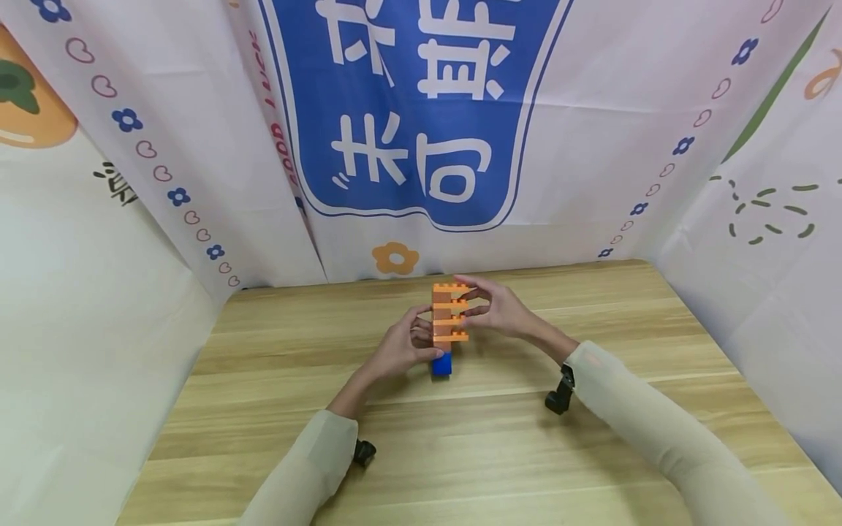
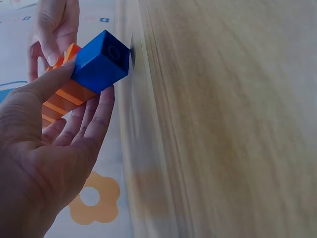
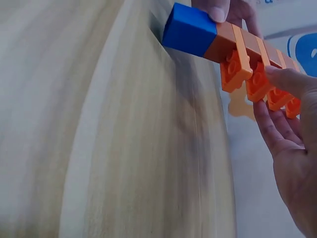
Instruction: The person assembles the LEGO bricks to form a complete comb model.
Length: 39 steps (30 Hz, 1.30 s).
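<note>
A stack of toy building bricks is between both hands near the back of the table. A blue brick forms one end, its hollow underside showing. Brownish-orange bricks alternate with brighter orange ones that jut out to one side like steps. My left hand grips the stack from the left, thumb close to the blue brick and fingers round the other side. From the right, my right hand holds the jutting orange bricks between thumb and fingers.
The wood-grain table stretches out below the hands. Behind it hangs a white printed cloth with a blue panel, and more printed cloth stands at both sides. A black wrist camera sits at the right sleeve, another at the left.
</note>
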Available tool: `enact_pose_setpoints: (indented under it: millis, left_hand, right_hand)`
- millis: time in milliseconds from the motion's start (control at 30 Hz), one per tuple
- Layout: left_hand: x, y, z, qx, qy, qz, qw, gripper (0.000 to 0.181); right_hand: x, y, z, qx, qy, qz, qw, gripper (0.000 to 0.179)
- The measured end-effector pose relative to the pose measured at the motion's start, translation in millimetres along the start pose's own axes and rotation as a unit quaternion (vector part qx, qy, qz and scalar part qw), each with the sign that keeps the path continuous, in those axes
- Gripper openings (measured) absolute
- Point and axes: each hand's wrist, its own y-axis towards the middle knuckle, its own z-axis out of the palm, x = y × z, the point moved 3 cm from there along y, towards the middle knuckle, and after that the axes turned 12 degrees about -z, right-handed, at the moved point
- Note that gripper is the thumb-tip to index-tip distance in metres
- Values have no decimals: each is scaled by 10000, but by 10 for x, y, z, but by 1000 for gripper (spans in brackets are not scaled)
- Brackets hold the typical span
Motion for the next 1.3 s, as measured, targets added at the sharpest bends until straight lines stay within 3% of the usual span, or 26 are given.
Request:
enact_pose_setpoints:
  millis: [533,767,1100,1300]
  left_hand:
    - [93,155,-55,183,-582,-623,9962,88]
    - [131,175,-87,65,-501,-809,9954,83]
    - [150,217,-90,408,-666,-1048,9914,77]
    - [113,234,-100,403,-663,-1110,9908,74]
  right_hand:
    - [-321,84,-43,-128,-244,802,9964,82]
    - [-422,121,-21,22,32,1210,9926,87]
    - [-531,153,-5,111,325,1726,9844,85]
    - [-536,172,-5,98,244,1866,9821,83]
